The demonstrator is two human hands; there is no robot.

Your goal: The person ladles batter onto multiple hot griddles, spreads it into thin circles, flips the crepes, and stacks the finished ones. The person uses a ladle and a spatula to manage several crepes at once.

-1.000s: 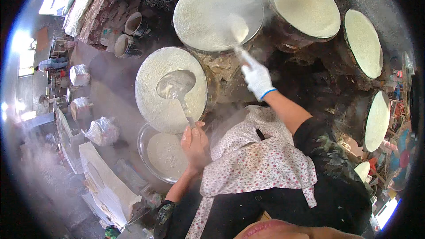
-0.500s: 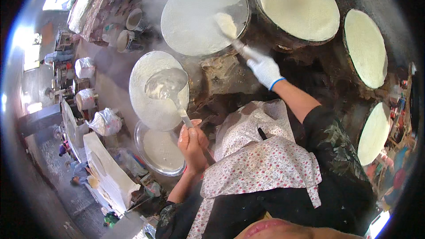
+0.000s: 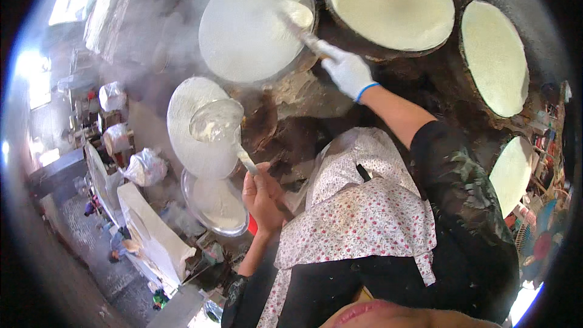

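Note:
My right hand (image 3: 349, 73), in a white glove with a blue cuff, is wrapped round the handle of a spreader (image 3: 302, 31). Its far end lies in a thick pool of pale batter (image 3: 297, 14) near the right rim of a steaming round griddle. A thin pale layer (image 3: 243, 30) coats that griddle. In my bare left hand (image 3: 265, 197) is the handle of a large, shallow metal ladle (image 3: 217, 120) with some batter in its bowl. The ladle is above a white round sheet (image 3: 188, 146). Just below stands a metal basin (image 3: 242, 229) holding batter.
Three more round griddles with pale sheets, the nearest of them (image 3: 388, 3) at the top, curve down the right side. Steam drifts over the upper left. Plastic-wrapped bundles (image 3: 146, 167) and a long pale slab (image 3: 152, 228) stand at left, with people beyond. A fan (image 3: 540, 234) is at lower right.
The spreader has swept batter over the dark bare patch at the griddle's right side. My left hand keeps the ladle in nearly the same place. The whole view has shifted slightly.

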